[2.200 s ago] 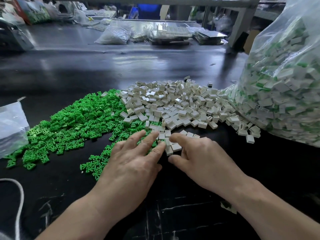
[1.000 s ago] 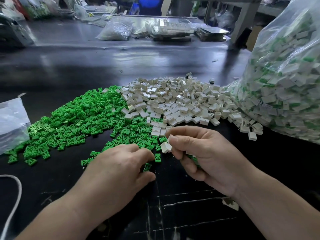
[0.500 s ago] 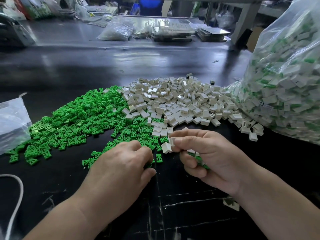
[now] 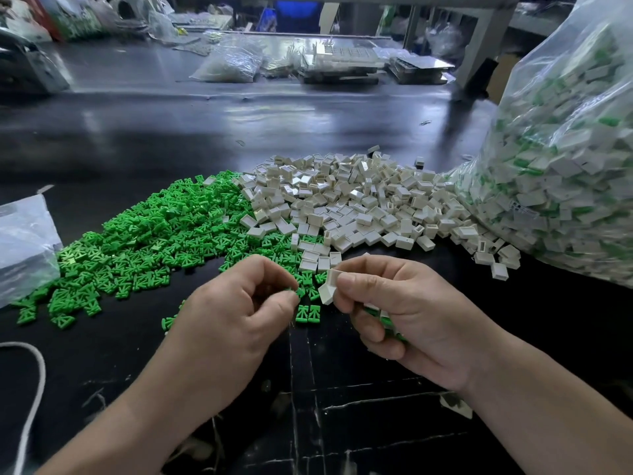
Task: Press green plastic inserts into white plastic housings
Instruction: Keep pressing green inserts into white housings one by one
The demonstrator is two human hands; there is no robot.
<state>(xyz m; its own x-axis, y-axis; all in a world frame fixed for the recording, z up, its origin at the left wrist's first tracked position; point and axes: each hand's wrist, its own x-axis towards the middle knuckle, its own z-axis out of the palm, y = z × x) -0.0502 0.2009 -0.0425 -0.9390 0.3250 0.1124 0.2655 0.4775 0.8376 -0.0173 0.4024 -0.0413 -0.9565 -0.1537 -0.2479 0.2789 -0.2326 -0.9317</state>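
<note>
On the black worktop (image 4: pixel 342 399), directly in front of the person, a white housing (image 4: pixel 326 293) is pinched between the thumb and forefinger of the right hand (image 4: pixel 418 323) and is held clear of the surface. A second white piece is seen just above it, against the same fingertips. Further white and green parts are held under the curled lower fingers of that hand.

The left hand (image 4: pixel 233 317) is curled, with thumb and forefinger closed on a green insert (image 4: pixel 295 291), of which only a small edge is visible. The insert and the housing are held just beside each other, with a narrow gap between them.

Behind the hands, a heap of green inserts (image 4: pixel 154 234) is spread to the left and a heap of white housings (image 4: pixel 359 207) to the right. The two heaps touch along their common edge. A clear bag (image 4: pixel 565 149) filled with white-and-green parts rests at the far right, touching the white heap. A flat plastic bag (image 4: pixel 24 241) lies at the left edge, and a white cord (image 4: pixel 34 382) crosses the near left corner.
</note>
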